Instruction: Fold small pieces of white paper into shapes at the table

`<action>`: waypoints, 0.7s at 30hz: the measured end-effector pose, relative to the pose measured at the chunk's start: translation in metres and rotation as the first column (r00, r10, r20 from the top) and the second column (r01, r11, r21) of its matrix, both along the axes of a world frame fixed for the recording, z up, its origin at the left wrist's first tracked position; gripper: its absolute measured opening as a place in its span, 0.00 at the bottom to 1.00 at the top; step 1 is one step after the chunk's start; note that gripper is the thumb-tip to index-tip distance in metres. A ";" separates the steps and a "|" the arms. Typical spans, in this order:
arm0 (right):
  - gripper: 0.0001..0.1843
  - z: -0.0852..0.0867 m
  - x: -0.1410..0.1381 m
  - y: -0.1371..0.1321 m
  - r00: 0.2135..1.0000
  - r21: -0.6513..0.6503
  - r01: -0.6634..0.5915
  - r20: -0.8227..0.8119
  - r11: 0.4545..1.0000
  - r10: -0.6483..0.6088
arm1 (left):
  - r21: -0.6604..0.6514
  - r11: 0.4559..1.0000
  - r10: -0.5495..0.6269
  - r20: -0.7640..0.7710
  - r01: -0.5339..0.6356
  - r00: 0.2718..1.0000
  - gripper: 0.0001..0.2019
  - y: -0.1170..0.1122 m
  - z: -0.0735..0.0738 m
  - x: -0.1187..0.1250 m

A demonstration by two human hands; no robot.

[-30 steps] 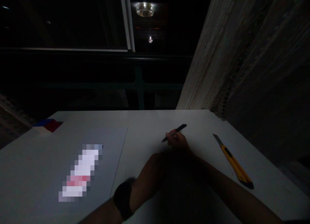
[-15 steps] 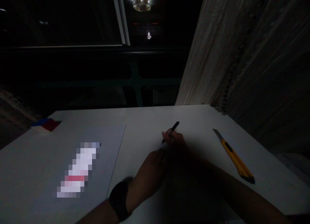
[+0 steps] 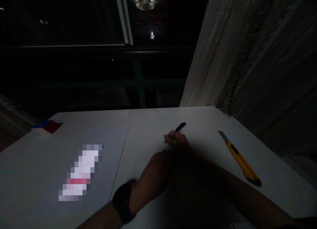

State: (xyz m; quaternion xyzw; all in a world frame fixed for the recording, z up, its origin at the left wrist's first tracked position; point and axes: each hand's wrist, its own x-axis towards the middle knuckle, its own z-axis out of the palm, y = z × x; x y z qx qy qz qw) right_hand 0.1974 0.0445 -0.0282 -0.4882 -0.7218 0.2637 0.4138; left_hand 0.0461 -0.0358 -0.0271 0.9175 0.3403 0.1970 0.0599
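Mid-frame, the right hand has its grip closed round a pen, tip down as for writing; the left hand lies open, empty (steadying, I'd guess) on the bench.

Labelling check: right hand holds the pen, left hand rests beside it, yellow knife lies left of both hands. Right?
Not quite. The head view shows the knife lying to the right of both hands, not the left. The rest stands: the right hand holds the pen, and the left hand rests on the table beside it.
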 end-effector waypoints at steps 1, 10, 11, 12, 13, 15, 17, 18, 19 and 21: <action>0.12 0.000 0.000 0.000 1.000 -0.005 0.009 0.024 1.000 -0.009 | -0.001 1.000 0.000 0.002 0.000 1.000 0.18 0.000 0.001 0.000; 0.13 0.000 -0.003 0.000 0.991 -0.069 -0.015 0.131 0.998 0.024 | -0.024 1.000 -0.018 0.035 0.019 0.999 0.16 0.000 0.003 0.001; 0.13 0.000 -0.003 0.000 0.990 -0.061 -0.009 0.137 0.998 0.018 | -0.026 0.999 -0.018 0.041 0.019 0.999 0.16 0.000 0.003 0.001; 0.13 0.000 -0.003 0.000 0.990 -0.055 -0.007 0.141 0.998 0.015 | -0.030 0.999 -0.020 0.043 0.022 0.999 0.16 0.000 0.004 0.001; 0.13 0.000 -0.003 0.000 0.990 -0.050 -0.008 0.143 0.999 0.015 | -0.036 0.999 -0.022 0.044 0.023 0.999 0.16 0.000 0.006 0.002; 0.13 0.000 -0.003 0.000 0.989 -0.043 -0.016 0.143 0.999 0.022 | -0.044 0.999 -0.023 0.037 0.025 0.999 0.16 0.000 0.009 0.002; 0.13 0.000 -0.003 0.000 0.988 -0.051 -0.026 0.153 0.998 0.034 | -0.042 0.999 -0.026 0.032 0.028 0.999 0.15 -0.001 0.011 0.002; 0.13 0.000 -0.003 0.000 0.987 -0.053 -0.029 0.158 0.998 0.037 | -0.038 0.999 -0.024 0.031 0.025 0.999 0.15 -0.001 0.011 0.002; 0.13 0.000 -0.003 0.000 0.986 -0.055 -0.031 0.164 0.998 0.040 | -0.036 0.999 -0.021 0.029 0.022 0.999 0.15 -0.001 0.010 0.003; 0.13 -0.001 -0.002 0.000 0.984 -0.053 -0.036 0.175 0.998 0.045 | -0.036 0.999 -0.020 0.021 0.021 1.000 0.15 -0.001 0.009 0.003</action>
